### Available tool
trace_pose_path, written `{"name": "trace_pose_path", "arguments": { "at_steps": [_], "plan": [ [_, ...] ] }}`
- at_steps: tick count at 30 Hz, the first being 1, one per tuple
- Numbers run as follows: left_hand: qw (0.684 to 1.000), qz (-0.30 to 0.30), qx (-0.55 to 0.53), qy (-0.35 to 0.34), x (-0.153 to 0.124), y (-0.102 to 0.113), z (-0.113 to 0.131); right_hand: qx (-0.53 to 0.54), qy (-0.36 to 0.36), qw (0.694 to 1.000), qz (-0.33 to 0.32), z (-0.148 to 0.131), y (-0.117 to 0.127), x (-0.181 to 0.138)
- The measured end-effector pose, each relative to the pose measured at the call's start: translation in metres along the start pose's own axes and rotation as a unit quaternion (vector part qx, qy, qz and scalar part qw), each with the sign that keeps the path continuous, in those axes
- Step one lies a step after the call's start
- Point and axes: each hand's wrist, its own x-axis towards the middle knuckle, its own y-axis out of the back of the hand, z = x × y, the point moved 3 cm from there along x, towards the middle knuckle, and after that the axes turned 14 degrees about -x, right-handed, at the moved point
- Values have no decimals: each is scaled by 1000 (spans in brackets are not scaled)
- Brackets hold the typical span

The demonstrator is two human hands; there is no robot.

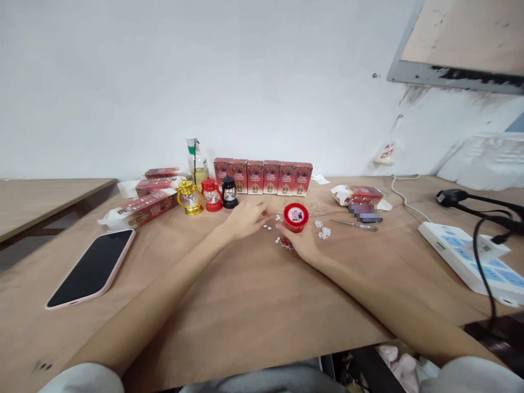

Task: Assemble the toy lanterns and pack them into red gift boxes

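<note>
My right hand [301, 240] holds a small red round base [295, 216] of a toy lantern, fingers curled around it, with a small red piece [285, 243] lying under the fingertips. My left hand [248, 217] reaches toward several tiny button cells [267, 226] on the wooden table [245, 295], fingers bent and pinching near them; what they hold, if anything, is too small to see. Small white tabs [323, 231] lie just right of the red base. Three toy lanterns stand behind: gold [189, 197], red [212, 195], black [229, 192].
A row of red boxes [262, 177] lines the wall. More red boxes [141, 208] lie at left with a spray bottle [196, 162]. A phone [92, 267] lies face up at left. A screwdriver [354, 224], an opened box [360, 196], and a power strip [470, 259] with cables sit at right.
</note>
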Motion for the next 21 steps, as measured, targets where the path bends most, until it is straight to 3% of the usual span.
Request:
{"name": "trace_pose_path", "arguments": {
  "at_steps": [4, 8, 14, 21],
  "plan": [
    [992, 8, -117, 51, -1, -33, -25, -1, -16, 1000, -1, 1, -1, 0],
    [964, 31, -239, 112, -3, -51, -44, 1, -22, 1000, -5, -1, -1, -1],
    [941, 36, -298, 156, -2, -64, -63, 9, -45, 999, -21, 1, -1, 0],
    [936, 63, -301, 172, -2, -70, -63, -2, -26, 1000, -8, 3, -2, 0]
  ]
}}
